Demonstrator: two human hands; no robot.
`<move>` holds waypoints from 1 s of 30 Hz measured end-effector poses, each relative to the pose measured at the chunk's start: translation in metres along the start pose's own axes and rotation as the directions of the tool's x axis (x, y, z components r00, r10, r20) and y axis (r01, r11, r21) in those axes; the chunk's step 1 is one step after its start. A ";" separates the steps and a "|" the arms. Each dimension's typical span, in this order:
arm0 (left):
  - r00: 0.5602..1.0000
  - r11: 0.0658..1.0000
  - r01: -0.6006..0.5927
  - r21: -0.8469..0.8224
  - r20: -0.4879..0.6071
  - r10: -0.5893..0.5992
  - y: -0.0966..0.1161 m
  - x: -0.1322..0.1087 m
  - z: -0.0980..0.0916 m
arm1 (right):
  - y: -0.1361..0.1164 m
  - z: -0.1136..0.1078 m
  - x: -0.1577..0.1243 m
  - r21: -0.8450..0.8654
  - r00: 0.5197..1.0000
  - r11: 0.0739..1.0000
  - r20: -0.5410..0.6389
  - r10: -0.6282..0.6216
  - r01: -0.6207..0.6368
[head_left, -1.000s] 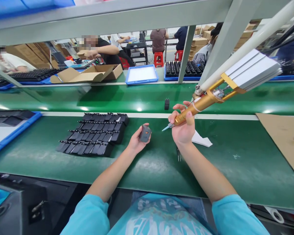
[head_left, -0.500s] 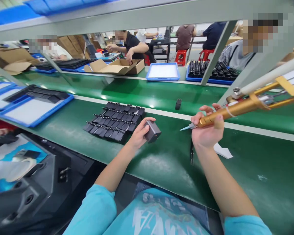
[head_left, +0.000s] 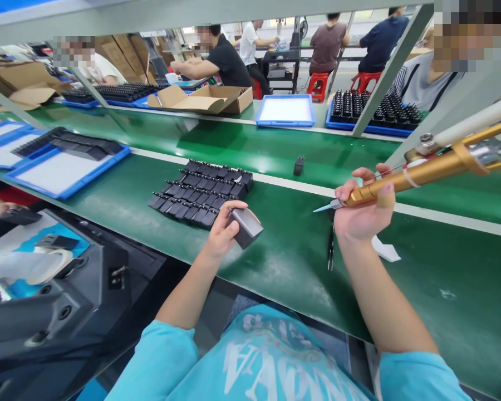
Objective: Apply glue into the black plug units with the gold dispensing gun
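Note:
My left hand (head_left: 224, 231) is closed round a black plug-in charger (head_left: 247, 227), held tilted over the bench with a smooth broad side showing. Just behind that hand, several rows of similar black chargers (head_left: 200, 192) lie close together. My right hand (head_left: 363, 214) grips a gold glue dispensing gun (head_left: 426, 179), its thumb and fingers wrapped round the barrel. The gun's pale blue needle tip (head_left: 322, 209) points left, apart from the charger. Black tweezers (head_left: 330, 248) lie below the tip, partly hidden by my right hand.
A lone charger (head_left: 299, 165) stands on the green belt beyond the white strip. Blue trays (head_left: 67, 186) sit at left, near a dark machine (head_left: 79, 312). White paper (head_left: 386, 249) lies beside my right wrist. A slanted post (head_left: 394, 69) rises ahead; people work across the line.
My left hand has shifted slightly left and turned the charger, so its end face no longer shows. The gun stays in my right hand. The whole view has tilted upward a little.

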State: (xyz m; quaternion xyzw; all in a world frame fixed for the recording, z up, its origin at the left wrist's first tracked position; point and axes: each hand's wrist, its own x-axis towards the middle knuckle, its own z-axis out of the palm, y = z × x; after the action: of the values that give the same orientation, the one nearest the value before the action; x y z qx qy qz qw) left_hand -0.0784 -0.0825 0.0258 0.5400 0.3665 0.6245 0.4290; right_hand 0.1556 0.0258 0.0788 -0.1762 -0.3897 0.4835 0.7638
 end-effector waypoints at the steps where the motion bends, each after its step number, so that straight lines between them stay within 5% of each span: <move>1: 1.000 1.000 -0.004 -0.004 0.006 0.005 0.000 0.000 0.000 | 0.000 0.000 0.000 0.003 1.000 1.000 0.002 0.002 -0.002; 9: 1.000 0.998 -0.025 0.056 0.003 0.025 -0.003 -0.002 -0.003 | 0.000 0.000 0.000 0.008 1.000 1.000 -0.002 0.001 -0.001; 12: 0.999 0.963 -0.036 0.267 0.021 0.032 -0.004 -0.006 -0.007 | -0.001 0.001 0.000 -0.005 1.000 1.000 -0.008 0.008 -0.008; 14: 0.998 0.852 -0.032 0.522 0.065 -0.002 -0.010 -0.010 -0.005 | -0.002 0.001 -0.001 -0.008 1.000 1.000 -0.013 0.010 -0.010; 17: 0.986 0.563 -0.058 0.824 0.136 -0.098 -0.029 -0.015 0.005 | -0.004 0.000 -0.002 -0.002 0.999 1.000 -0.025 0.029 -0.029; 19: 0.977 0.415 -0.082 0.906 0.156 -0.147 -0.043 -0.018 0.012 | -0.005 0.000 -0.003 -0.008 0.998 0.999 -0.033 0.049 -0.049; 22: 0.973 0.319 -0.116 0.941 0.172 -0.155 -0.050 -0.022 0.011 | -0.006 0.000 -0.004 -0.004 0.998 0.999 -0.024 0.051 -0.051; 27: 1.000 0.229 -0.007 0.973 0.001 0.027 -0.016 -0.044 -0.035 | -0.010 0.001 -0.007 -0.027 0.995 0.995 -0.051 0.090 -0.092; 30: 0.990 0.053 0.008 0.999 -0.016 0.143 0.000 -0.061 -0.066 | -0.009 0.001 -0.006 -0.045 0.995 0.995 -0.049 0.082 -0.084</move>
State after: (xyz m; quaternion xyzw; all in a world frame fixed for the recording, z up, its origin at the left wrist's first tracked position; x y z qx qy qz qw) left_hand -0.1402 -0.1389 -0.0060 0.6678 0.6925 0.2498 -0.1095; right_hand 0.1590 0.0160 0.0820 -0.2214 -0.3753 0.5014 0.7475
